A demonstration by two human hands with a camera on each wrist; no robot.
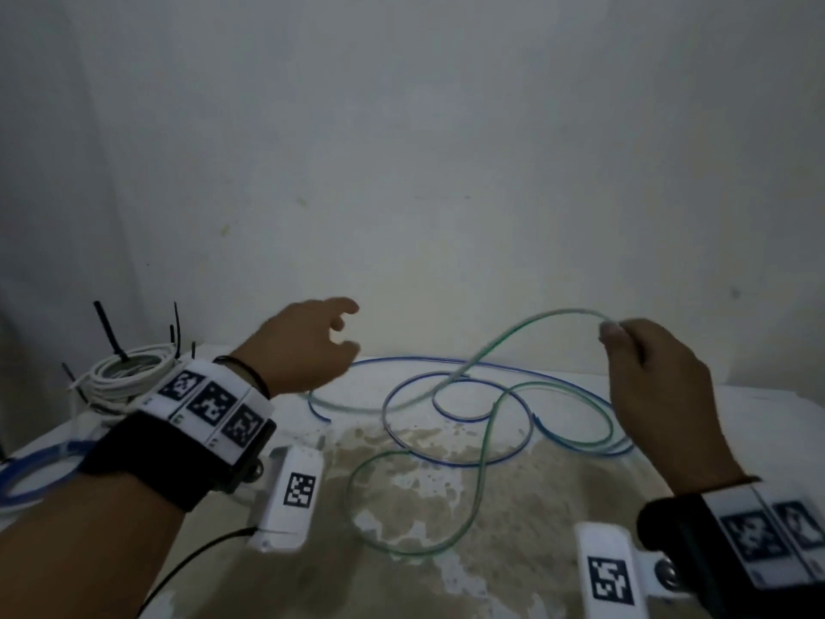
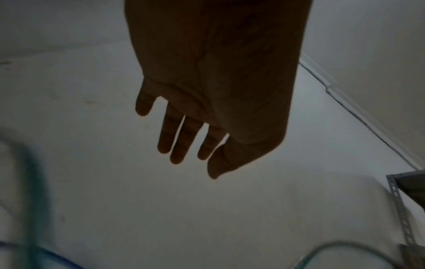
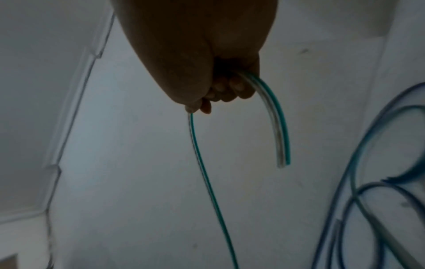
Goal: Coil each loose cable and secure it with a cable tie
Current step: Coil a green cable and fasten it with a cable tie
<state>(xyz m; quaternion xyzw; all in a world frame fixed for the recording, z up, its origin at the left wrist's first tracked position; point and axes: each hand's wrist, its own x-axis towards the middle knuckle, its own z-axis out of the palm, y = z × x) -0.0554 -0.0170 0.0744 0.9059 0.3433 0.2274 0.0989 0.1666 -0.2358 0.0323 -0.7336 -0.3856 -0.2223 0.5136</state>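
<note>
A thin green cable (image 1: 486,431) lies in loose loops over the stained table (image 1: 513,529), and one stretch rises to my right hand (image 1: 618,330). That hand grips the cable near its end, above the table's back right. In the right wrist view the right hand (image 3: 220,94) has its fingers curled round the green cable (image 3: 202,163), and a short free end (image 3: 279,127) curves out beside them. My left hand (image 1: 343,330) hovers above the table's back edge, fingers relaxed and holding nothing. The left wrist view shows the left hand (image 2: 184,147) with straight fingers.
A blue cable (image 1: 460,390) sprawls in loops under the green one. At the back left sits a coiled white cable (image 1: 125,377) with black cable ties (image 1: 107,328) sticking up. A coiled blue cable (image 1: 27,475) lies at the far left. A wall stands close behind.
</note>
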